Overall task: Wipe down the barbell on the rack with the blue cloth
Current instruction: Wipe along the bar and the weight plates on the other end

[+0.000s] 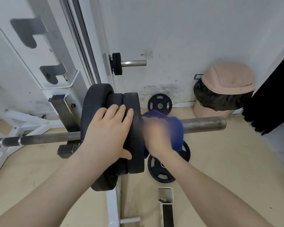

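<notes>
- The bare grey steel barbell sleeve juts free to the right, open air above and in front.
- Stacked black rubber weight plates block passage leftward along the bar.
- Two black plates lie on the tan floor beneath.
- A pink lidded bin stands against the wall, well apart.

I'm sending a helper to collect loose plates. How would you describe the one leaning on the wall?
Start at the pink bin against the back wall. Just left of it, a small black plate stands on edge on the floor. Unlike the plates lying flat nearer the barbell, it is upright.
</notes>
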